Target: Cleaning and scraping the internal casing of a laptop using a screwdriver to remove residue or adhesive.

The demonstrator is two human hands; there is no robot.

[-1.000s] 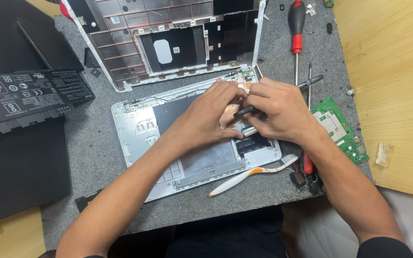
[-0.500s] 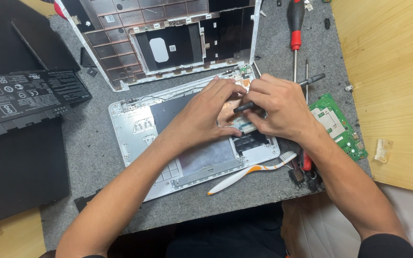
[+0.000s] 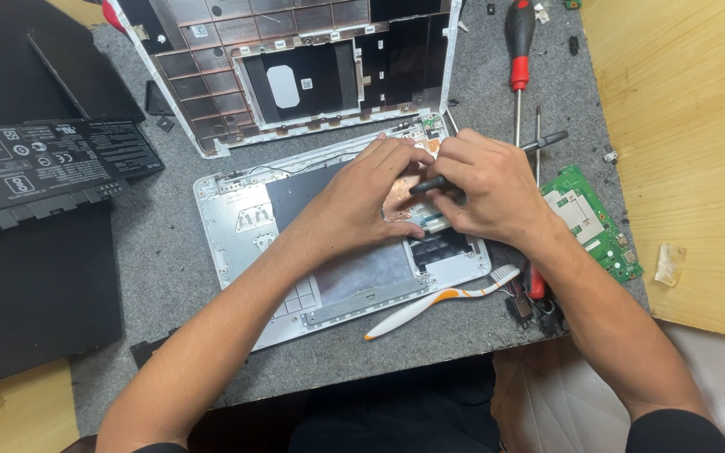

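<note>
Both hands are down on an open white laptop shell [image 3: 245, 235] that lies flat on a grey mat [image 3: 169, 277].

The left hand [image 3: 362, 197] is curled, with its fingers bent down. The fingertips press on a small copper part [image 3: 398, 197] inside the shell. The part is right under the fingertips, between the two hands. I cannot tell if the hand grips it or only holds it down.

The right hand [image 3: 484, 193] is closed around a thin black tool [image 3: 426, 184]. The tip of the tool pokes out past the fingers, toward the left hand, and sits on the copper part. The hand touches the left hand's fingertips.

Just past the right hand, away from the person, lies a red and black screwdriver [image 3: 518, 50]. A green board [image 3: 591, 222] lies beside the right wrist, on the outer side. A white and orange toothbrush [image 3: 438, 300] lies below the right hand, near the front edge of the shell.

Past both hands, a second white cover [image 3: 295, 75] lies open with its inside up. Far out beyond the left arm sits a flat black battery [image 3: 44, 164].
</note>
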